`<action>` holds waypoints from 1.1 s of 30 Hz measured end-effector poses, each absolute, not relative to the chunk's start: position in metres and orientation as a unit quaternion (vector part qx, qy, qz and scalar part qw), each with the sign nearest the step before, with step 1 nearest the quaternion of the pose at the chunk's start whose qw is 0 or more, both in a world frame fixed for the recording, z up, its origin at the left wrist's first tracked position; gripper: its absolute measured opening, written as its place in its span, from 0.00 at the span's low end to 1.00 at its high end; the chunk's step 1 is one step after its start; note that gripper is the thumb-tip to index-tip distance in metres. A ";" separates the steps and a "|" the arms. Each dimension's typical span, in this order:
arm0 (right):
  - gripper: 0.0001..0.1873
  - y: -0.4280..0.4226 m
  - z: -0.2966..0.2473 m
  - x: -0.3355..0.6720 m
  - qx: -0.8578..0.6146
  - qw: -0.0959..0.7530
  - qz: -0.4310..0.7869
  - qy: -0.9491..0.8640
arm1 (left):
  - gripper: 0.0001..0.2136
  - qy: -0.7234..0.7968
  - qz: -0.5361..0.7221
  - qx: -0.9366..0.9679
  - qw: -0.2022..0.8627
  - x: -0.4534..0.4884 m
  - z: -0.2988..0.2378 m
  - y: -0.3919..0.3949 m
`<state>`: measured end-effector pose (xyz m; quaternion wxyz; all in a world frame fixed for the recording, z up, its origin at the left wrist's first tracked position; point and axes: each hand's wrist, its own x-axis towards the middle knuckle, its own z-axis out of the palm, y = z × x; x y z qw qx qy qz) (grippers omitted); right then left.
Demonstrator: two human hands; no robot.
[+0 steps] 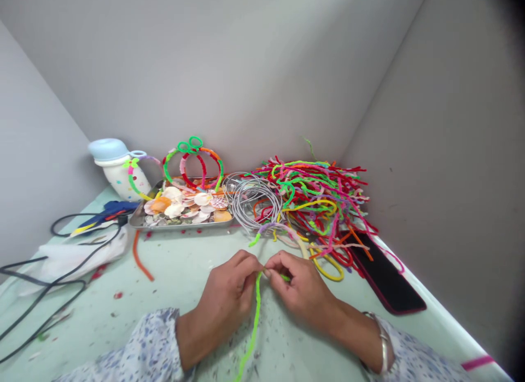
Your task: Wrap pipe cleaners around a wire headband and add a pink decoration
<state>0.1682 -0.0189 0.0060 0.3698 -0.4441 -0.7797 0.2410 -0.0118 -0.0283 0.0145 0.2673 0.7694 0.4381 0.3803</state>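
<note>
A bright green pipe cleaner (255,322) runs between my two hands above the table. My left hand (227,294) pinches it near the middle, and a long end hangs down toward me. Fingertips of my right hand (301,289) meet the left ones and are closed on the same pipe cleaner, a short green bit showing by the curled fingers. The exact spot where the fingertips press is hidden. Just beyond the hands lies a curved pipe-cleaner piece (283,229) in green, purple and pale colours.
A metal tray (180,226) of seashells (174,201) holds ringed pipe-cleaner headbands (192,163). Beside it are coiled grey wire (254,201) and a pipe-cleaner heap (315,190). A black phone-like slab (389,278) lies right; a bottle (123,168) and black cable (53,283) are left.
</note>
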 end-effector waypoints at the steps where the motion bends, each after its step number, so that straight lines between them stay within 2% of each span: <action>1: 0.04 -0.018 0.005 0.168 -0.444 0.368 0.237 -0.782 | 0.11 0.444 0.383 0.762 0.276 -0.011 0.015 -0.028; 6: 0.04 -0.016 0.001 0.170 -0.422 0.377 0.193 -0.802 | 0.07 0.470 0.389 0.675 0.413 -0.009 0.015 -0.024; 11: 0.04 -0.016 -0.001 0.170 -0.406 0.387 0.153 -0.814 | 0.07 0.462 0.416 0.585 0.522 -0.010 0.016 -0.022; 17: 0.04 -0.016 -0.001 0.169 -0.407 0.382 0.136 -0.818 | 0.13 0.498 0.378 0.581 0.522 -0.008 0.016 -0.019; 23: 0.04 -0.017 -0.001 0.169 -0.410 0.380 0.140 -0.817 | 0.09 0.509 0.371 0.578 0.520 -0.006 0.018 -0.020; 33: 0.05 -0.018 0.001 0.169 -0.416 0.389 0.163 -0.806 | 0.08 0.506 0.381 0.567 0.527 -0.003 0.018 -0.022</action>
